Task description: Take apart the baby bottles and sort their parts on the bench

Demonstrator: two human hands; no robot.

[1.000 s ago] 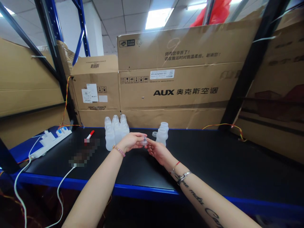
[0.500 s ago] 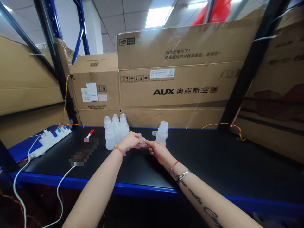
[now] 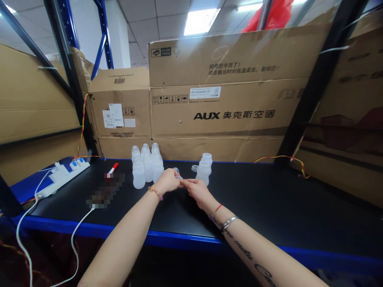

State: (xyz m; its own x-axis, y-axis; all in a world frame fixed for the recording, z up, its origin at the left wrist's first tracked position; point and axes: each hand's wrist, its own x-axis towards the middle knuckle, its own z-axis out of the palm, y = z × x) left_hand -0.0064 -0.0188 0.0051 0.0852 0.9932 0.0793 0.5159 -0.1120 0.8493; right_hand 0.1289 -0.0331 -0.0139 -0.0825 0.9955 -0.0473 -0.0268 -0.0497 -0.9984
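Two open-necked bottles (image 3: 203,174) stand upright on the black shelf (image 3: 254,207) behind the right hand (image 3: 198,191), a pale ring (image 3: 194,168) beside them. The fingers of the left hand (image 3: 168,180) are closed on a small clear piece (image 3: 178,177) (mostly hidden by them), in front of a clear cap (image 3: 176,170). The right fingers meet it; whether they grip, I cannot tell. Capped bottles (image 3: 139,173) stand clustered left, near a red-and-white marker (image 3: 113,168).

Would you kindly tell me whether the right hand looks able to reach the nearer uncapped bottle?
Probably yes: the nearer uncapped bottle stands just behind the right hand with nothing visible between, though that hand seems busy at the left hand.
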